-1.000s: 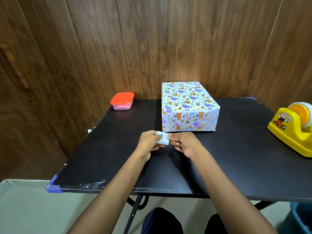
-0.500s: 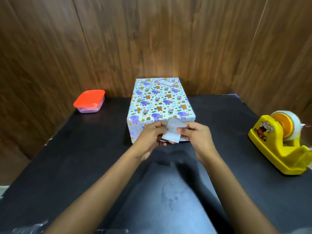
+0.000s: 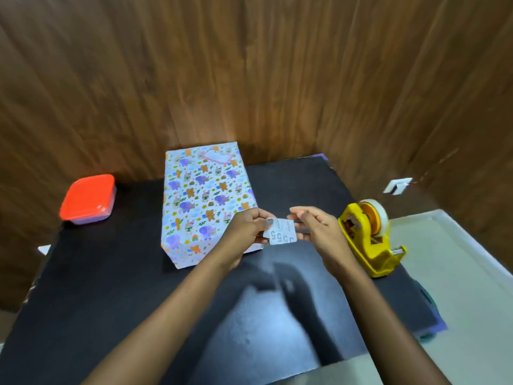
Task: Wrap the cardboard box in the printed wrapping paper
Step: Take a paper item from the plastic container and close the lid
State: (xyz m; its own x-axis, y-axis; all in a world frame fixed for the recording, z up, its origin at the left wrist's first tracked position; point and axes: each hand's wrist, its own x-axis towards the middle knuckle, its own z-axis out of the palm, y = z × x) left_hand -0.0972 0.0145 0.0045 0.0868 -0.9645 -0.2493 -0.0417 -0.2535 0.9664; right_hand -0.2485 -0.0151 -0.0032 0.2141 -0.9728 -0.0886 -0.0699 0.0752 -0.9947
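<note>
My left hand (image 3: 247, 232) and right hand (image 3: 319, 229) each pinch the paper slip (image 3: 281, 235) beside the wrapped box (image 3: 205, 201).

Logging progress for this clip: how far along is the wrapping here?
Done: the box shows printed paper on every visible face, no bare cardboard. In hand: left hand and right hand pinch a small printed slip near its corner. Left: perhaps only finishing touches; the tape dispenser stands untouched.

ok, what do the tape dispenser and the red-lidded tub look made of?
Tape dispenser: yellow moulded plastic by its look, glossy, highlights on rounded edges. Tub: likely plastic too, opaque red lid with a sheen over a translucent pale base.
</note>
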